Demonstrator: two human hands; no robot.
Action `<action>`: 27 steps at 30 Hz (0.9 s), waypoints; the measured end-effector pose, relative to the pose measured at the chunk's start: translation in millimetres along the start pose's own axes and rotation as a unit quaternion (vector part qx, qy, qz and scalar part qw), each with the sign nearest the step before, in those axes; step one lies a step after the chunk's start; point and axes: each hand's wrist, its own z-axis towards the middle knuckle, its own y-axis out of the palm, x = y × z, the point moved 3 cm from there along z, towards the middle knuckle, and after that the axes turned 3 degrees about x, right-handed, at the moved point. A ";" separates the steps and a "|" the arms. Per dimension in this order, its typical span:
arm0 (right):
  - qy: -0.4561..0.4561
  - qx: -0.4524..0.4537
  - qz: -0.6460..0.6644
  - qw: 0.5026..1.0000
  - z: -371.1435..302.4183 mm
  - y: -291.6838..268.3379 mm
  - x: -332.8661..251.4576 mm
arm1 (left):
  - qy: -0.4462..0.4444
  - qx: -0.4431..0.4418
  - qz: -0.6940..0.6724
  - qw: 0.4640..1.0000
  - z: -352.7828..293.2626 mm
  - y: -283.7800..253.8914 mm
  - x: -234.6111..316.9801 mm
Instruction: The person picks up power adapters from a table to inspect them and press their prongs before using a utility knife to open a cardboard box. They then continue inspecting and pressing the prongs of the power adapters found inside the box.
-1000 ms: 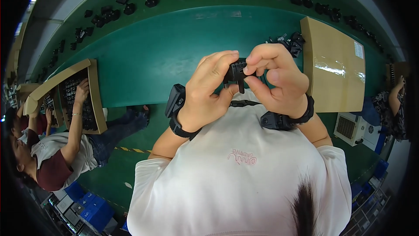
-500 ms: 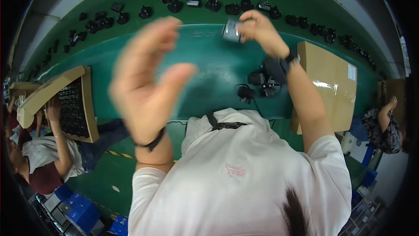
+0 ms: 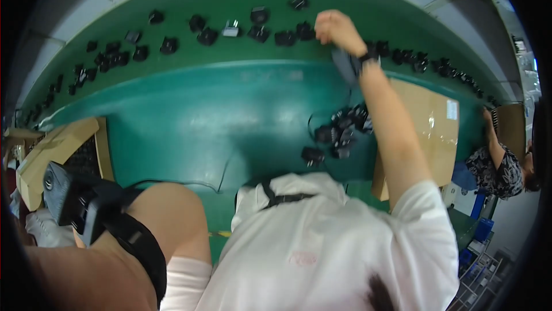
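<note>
My right hand (image 3: 339,30) reaches over the far green strip, its fingers curled in. Whatever they hold, if anything, is hidden. Black plug adapters (image 3: 286,37) stand just left of that hand. A dark block is strapped at the wrist and smeared by motion. My left hand (image 3: 63,279) is raised very close at the lower left, partly cut off, with its fingers hidden. A black strap and a dark boxy device (image 3: 75,201) sit on its wrist. Between my body and the right forearm lies a cluster of black adapters with cables (image 3: 342,132) on the green table (image 3: 172,132).
Several more black adapters (image 3: 115,58) line the far strip. A closed, taped cardboard box (image 3: 428,138) stands right of my forearm, and an open carton (image 3: 63,147) at the left. Another person (image 3: 497,164) works at the far right. A cable crosses the near table edge.
My left hand has swung from over the table to close at the lower left. My right hand has moved onto the far strip; the grey device by its fingers no longer shows there.
</note>
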 end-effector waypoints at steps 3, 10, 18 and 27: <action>0.046 -0.137 -0.215 0.966 -95.3 13.7 -22.5 | -0.003 0.023 -0.005 1.000 -6.2 9.7 -5.4; -0.153 -0.111 -0.534 0.824 -242.6 12.3 -17.3 | -0.077 0.049 -0.022 0.996 -3.4 70.2 -3.0; -0.101 0.035 -0.436 0.894 -240.0 7.7 -1.6 | -0.144 0.068 -0.037 0.987 -2.3 77.0 3.7; -0.172 0.109 0.142 0.969 -257.9 28.6 -104.2 | -0.495 -0.172 -0.135 0.841 -110.2 196.6 -71.4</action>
